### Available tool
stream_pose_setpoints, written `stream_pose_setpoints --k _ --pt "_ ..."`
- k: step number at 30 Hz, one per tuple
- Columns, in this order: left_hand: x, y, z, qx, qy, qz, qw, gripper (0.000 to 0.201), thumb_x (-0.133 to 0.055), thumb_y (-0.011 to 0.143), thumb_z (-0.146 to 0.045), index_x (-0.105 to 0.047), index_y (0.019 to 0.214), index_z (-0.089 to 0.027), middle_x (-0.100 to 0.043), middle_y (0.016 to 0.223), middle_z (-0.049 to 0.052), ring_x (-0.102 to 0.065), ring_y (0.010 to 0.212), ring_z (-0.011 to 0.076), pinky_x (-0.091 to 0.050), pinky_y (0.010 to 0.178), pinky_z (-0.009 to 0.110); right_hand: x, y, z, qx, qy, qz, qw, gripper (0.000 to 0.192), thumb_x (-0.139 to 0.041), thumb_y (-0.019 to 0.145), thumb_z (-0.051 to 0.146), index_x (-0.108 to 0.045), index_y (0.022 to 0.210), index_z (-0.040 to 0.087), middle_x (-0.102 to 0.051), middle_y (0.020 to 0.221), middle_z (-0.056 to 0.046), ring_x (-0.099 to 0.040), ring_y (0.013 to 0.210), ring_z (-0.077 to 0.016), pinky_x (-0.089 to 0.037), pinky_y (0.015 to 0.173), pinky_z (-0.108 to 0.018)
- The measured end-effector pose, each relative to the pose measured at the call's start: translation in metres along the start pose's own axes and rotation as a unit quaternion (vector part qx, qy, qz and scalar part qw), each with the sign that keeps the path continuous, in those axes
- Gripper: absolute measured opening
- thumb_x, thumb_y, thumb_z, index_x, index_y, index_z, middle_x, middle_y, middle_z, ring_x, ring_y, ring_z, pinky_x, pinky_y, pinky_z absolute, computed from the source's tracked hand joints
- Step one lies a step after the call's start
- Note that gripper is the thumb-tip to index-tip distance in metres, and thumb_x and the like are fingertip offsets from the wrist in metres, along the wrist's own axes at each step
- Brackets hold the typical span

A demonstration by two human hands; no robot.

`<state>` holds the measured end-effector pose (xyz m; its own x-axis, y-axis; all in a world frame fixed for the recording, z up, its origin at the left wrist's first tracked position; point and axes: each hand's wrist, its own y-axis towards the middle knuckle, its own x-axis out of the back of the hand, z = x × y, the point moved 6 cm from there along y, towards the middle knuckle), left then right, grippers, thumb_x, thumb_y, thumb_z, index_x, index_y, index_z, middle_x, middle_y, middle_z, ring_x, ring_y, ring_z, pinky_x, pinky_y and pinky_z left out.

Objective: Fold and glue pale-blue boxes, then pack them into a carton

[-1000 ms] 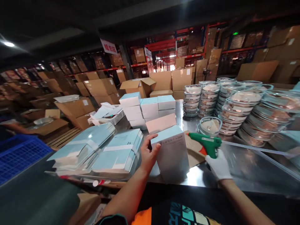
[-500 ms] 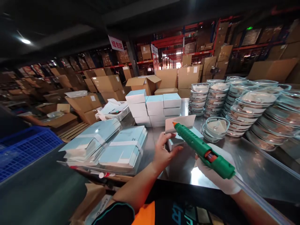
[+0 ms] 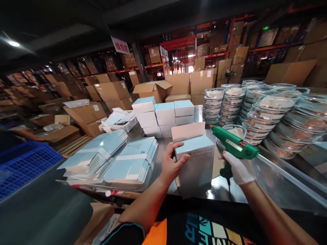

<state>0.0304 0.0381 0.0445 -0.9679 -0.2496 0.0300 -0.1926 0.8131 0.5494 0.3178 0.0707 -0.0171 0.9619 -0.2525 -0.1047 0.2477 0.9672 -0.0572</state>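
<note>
at a steel packing table (image 3: 268,183) amid warehouse racks of cartons (image 3: 178,83), the left hand (image 3: 171,163) clasps an upright pale-blue box (image 3: 195,163) while the gloved right hand (image 3: 236,168) grips a green glue gun (image 3: 233,143); stacked clear containers (image 3: 255,109) stand behind.

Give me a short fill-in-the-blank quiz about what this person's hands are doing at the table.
1. The right hand wears a white ____.
2. It holds a glue gun whose body is ____ in colour.
3. The bare left hand grips a light blue ____ standing on the metal table.

Missing words: glove; green; box
</note>
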Motion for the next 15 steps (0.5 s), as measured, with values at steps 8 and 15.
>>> stream_pose_setpoints --k 8,15 --pt "0.002 0.005 0.012 0.102 -0.108 -0.005 0.989 0.063 -0.097 0.069 -0.066 -0.081 0.108 -0.020 -0.076 0.092 0.005 -0.069 0.084 0.0214 -0.054 0.075 0.029 0.023 0.032 -0.068 -0.118 -0.165 -0.003 0.979 0.051 -0.051 0.101 0.058 -0.061 0.062 0.027 -0.062 0.051 -0.004 -0.061 0.046 -0.0210 -0.053 0.047 -0.032" --pt "-0.011 0.004 0.002 0.027 -0.093 0.045 0.994 0.056 -0.093 0.077 -0.065 -0.082 0.108 -0.020 -0.076 0.100 0.007 -0.071 0.092 0.0233 -0.056 0.081 0.031 -0.004 0.011 0.015 0.121 -0.072 0.063 0.988 0.053 -0.072 0.091 0.064 -0.075 0.126 0.024 -0.080 0.127 -0.010 -0.075 0.117 -0.0311 -0.063 0.095 -0.041"
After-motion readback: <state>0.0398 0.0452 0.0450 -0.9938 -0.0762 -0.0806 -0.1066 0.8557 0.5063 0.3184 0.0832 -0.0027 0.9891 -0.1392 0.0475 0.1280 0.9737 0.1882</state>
